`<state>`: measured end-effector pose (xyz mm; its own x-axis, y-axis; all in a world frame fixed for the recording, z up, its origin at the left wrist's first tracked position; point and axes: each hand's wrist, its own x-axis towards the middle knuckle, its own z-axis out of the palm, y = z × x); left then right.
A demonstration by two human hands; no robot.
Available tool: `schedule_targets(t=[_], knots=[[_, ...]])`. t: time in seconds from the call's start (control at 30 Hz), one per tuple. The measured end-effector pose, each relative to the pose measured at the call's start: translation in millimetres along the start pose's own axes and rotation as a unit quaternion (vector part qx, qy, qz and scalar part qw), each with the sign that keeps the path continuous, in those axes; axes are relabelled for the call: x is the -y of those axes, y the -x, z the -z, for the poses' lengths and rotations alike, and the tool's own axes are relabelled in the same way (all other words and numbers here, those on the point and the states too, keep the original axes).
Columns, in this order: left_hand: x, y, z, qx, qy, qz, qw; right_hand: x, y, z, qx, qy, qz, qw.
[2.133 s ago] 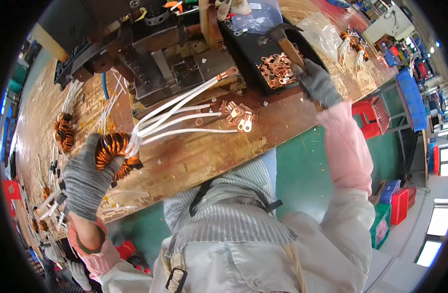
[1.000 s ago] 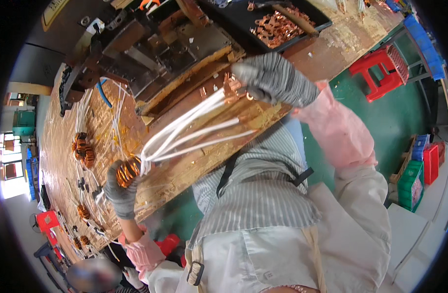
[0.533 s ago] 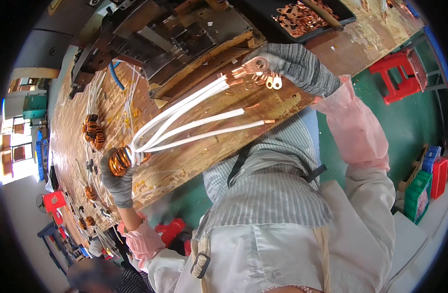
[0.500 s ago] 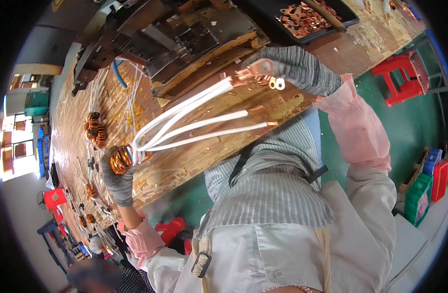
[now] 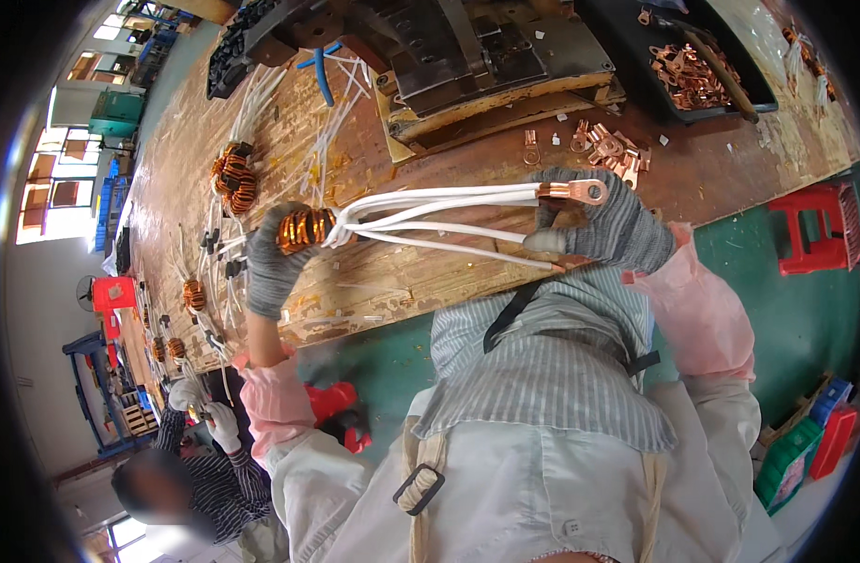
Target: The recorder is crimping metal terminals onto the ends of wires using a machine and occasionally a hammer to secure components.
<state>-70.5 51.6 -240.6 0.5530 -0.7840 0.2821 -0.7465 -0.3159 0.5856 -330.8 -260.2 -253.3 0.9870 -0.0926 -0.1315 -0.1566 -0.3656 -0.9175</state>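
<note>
My left hand [image 5: 278,263], in a grey knit glove, is closed around a copper-wound coil [image 5: 306,230]. White-sleeved leads [image 5: 430,199] stretch from the coil toward my right hand [image 5: 622,225], gloved alike. A copper ring lug [image 5: 580,191] sits at the end of the upper leads, lying against my right fingers. My right thumb is by the end of a lower lead, the fingers curled behind the leads. One lower lead ends in a bare copper tip [image 5: 554,266] below that hand. Loose copper lugs [image 5: 616,150] lie in a small pile just beyond it.
A dark metal machine [image 5: 505,56] stands at the bench's far side. Right of it is a black tray [image 5: 763,89] of copper lugs with a stick across. More wound coils [image 5: 233,178] lie at left. A co-worker [image 5: 219,479] sits lower left; a red stool [image 5: 805,230] stands at right.
My right hand has left the lug pile and come to the leads' ends, and a lug now sits at the upper ends. The leads are drawn closer together. The view has shifted.
</note>
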Motion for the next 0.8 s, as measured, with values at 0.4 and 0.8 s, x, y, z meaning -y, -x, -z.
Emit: schedule_targets(t=[0.4,0.8], knots=[[-95,-37,-41,0.092,-0.173,-0.181,0.964,-3,-5,-14,-0.057,0.002,0.096,0.994],[-88,-28,-61,0.061,-0.052,-0.128,0.989,-30,-2,-44,-0.162,0.286,0.052,0.943]])
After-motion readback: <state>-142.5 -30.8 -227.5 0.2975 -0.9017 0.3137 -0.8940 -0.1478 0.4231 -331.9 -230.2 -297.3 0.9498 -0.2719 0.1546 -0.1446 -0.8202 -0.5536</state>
